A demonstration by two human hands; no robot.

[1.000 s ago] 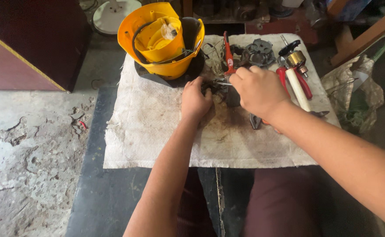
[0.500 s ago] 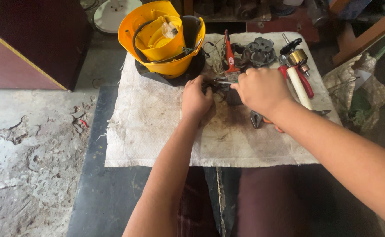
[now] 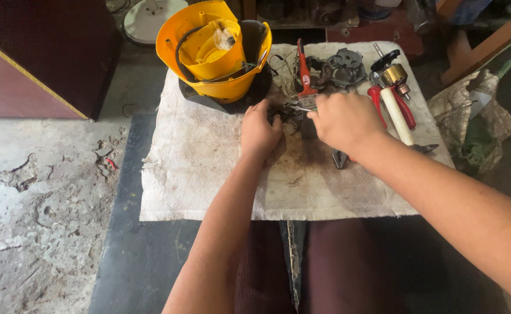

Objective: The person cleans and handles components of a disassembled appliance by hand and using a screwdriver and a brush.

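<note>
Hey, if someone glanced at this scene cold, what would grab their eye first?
Most likely the bright yellow plastic housing, standing open at the back left of the stained white cloth. Next come the two bare hands meeting mid-cloth: the left hand and the right hand close together over a small dark part that is hard to make out. To their right lie red-handled pliers and a white-handled tool.

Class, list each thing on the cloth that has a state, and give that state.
Yellow plastic housing: upright, open-topped.
Stained white cloth: spread flat.
Red-handled pliers: lying flat.
Small dark metal part: held between both hands.
Left hand: closed on part.
Right hand: gripping.
</note>
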